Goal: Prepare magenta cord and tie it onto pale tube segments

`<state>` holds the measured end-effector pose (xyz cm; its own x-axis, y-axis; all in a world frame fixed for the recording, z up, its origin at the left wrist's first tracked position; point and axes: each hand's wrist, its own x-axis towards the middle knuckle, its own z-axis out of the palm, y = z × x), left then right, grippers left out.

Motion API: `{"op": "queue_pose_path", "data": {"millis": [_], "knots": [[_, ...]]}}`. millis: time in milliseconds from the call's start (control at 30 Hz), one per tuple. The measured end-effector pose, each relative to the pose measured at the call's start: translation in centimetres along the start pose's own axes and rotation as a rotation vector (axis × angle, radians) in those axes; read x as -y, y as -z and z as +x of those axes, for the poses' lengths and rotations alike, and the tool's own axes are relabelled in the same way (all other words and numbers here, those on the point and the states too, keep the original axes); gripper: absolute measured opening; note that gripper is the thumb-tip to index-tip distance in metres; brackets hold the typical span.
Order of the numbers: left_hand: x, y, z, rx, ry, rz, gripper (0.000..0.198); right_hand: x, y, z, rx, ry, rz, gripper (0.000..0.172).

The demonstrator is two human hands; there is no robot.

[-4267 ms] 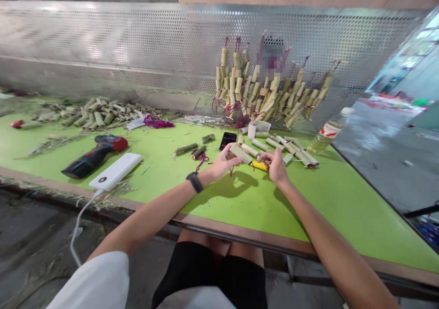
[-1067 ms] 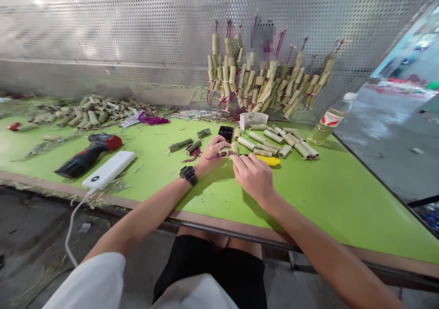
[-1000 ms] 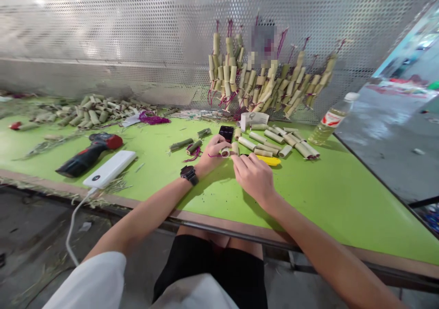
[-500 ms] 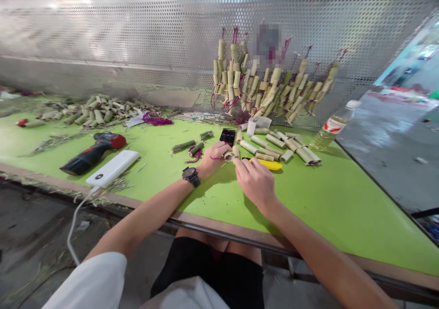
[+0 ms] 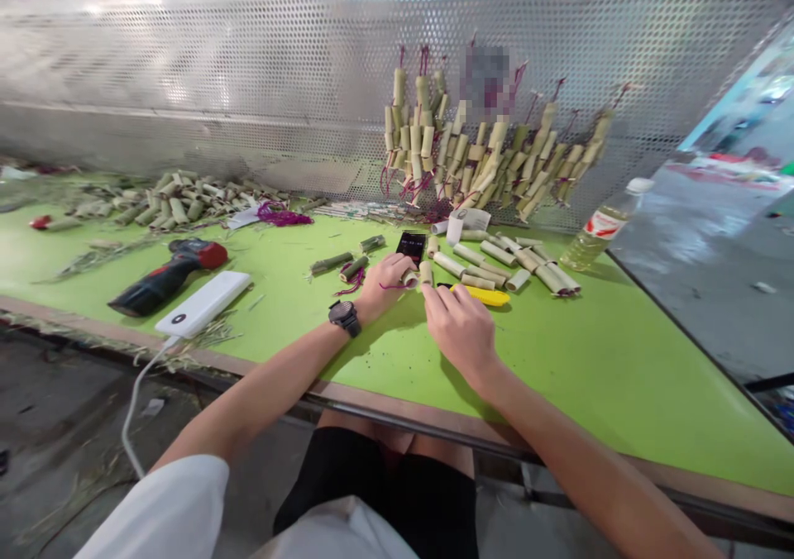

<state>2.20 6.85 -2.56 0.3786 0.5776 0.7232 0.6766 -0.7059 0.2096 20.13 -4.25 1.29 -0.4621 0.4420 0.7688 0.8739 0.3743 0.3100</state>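
Note:
My left hand, with a black watch at the wrist, is closed on a short bamboo piece that has purple string at its left side. Close on the right is my right hand, its fingers pinched together at the lower end of another short bamboo piece; whether they grip it or something smaller is hidden. Just beyond my left hand lies a black phone. A yellow cutter rests behind my right hand. Cut bamboo tubes lie on the green table.
Strung bamboo bundles lean on the perforated metal panel. A bottle stands at the right. To the left are a drill, a white power bank with a cable, purple string and a bamboo pile.
Both hands stay almost in place. The upright bamboo piece between them has shifted very slightly.

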Motion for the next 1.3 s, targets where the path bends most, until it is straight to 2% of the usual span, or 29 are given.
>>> {"op": "queue_pose_path", "data": {"millis": [133, 367, 500, 600, 900, 1133, 1300], "knots": [[0.07, -0.04, -0.01, -0.027, -0.007, -0.006, 0.008, 0.14, 0.09, -0.06, -0.03, -0.013, -0.017, 0.021], [0.13, -0.14, -0.02, -0.048, -0.01, -0.002, 0.01, 0.15, -0.03, -0.15, 0.038, -0.029, 0.019, 0.023], [0.09, -0.1, 0.0, -0.048, -0.011, -0.005, 0.01, 0.21, -0.03, -0.1, -0.02, -0.009, 0.002, 0.021], [0.05, 0.04, 0.04, -0.025, -0.004, -0.004, 0.008, 0.21, -0.1, -0.1, -0.046, -0.008, -0.006, 0.02], [-0.13, 0.27, -0.08, 0.014, -0.009, 0.016, 0.007, 0.2, -0.59, -0.28, 0.021, -0.028, 0.018, 0.023], [-0.26, 0.59, 0.0, 0.056, 0.006, 0.02, 0.005, 0.28, -0.62, -0.26, -0.033, -0.023, -0.006, 0.021], [-0.15, 0.51, 0.04, 0.047, -0.008, 0.011, 0.007, 0.24, -0.64, -0.26, 0.039, -0.048, -0.015, 0.023]]}}
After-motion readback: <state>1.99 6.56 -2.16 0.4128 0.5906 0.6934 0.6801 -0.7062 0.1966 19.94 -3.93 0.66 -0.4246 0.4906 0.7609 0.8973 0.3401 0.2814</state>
